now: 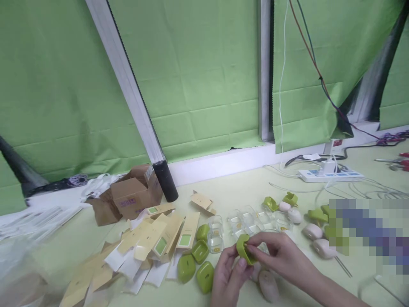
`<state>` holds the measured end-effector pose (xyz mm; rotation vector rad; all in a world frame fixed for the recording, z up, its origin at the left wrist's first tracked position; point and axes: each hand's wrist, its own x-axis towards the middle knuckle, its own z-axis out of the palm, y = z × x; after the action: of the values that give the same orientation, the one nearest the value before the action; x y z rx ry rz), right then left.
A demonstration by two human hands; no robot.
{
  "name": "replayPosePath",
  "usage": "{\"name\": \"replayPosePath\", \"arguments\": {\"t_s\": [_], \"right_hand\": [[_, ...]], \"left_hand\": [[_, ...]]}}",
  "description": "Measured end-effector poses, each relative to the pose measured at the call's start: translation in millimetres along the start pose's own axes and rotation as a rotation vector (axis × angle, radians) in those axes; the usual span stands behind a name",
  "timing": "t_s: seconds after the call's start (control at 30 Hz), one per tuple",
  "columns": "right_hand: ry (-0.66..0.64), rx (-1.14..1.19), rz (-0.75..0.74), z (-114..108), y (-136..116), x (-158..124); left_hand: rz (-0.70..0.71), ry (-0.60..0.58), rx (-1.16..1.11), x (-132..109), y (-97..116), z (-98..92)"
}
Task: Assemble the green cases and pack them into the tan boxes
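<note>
A small olive-green plastic shell is held between both hands near the table's front edge. My left hand grips it from the left, thumb and fingers closed around its lower side. My right hand pinches its inner edge from the right. Under my hands lies a pale pinkish rounded piece, partly hidden. Left of them sit several green shells, among them one with a dark slot and another tilted one. Clear plastic cups stand just behind, some partly covered by my right hand.
Opened cream cartons pile up at left, before a brown cardboard box and a black cylinder. More green pieces and pale pieces lie at right. Behind is a white power strip with cables. A pixelated patch covers the right edge.
</note>
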<state>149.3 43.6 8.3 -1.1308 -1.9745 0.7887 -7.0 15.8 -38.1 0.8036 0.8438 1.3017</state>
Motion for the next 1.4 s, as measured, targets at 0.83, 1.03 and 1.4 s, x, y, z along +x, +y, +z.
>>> {"name": "replayPosePath", "arguments": {"t_s": [0.83,1.03,1.4], "right_hand": [[0.061,-0.446,-0.281,8.4,9.6,-9.8],[0.027,-0.412,-0.299,9.7,9.2,-12.7],[-0.063,-0.165,-0.126,-1.0,4.4,-7.7]], "left_hand": [[-0.031,-0.019,0.053,-5.0,1.8,3.3],[0.043,-0.051,0.109,-2.4,0.7,-0.1],[-0.182,-0.014,0.101,-1.2,7.8,-3.1]]}}
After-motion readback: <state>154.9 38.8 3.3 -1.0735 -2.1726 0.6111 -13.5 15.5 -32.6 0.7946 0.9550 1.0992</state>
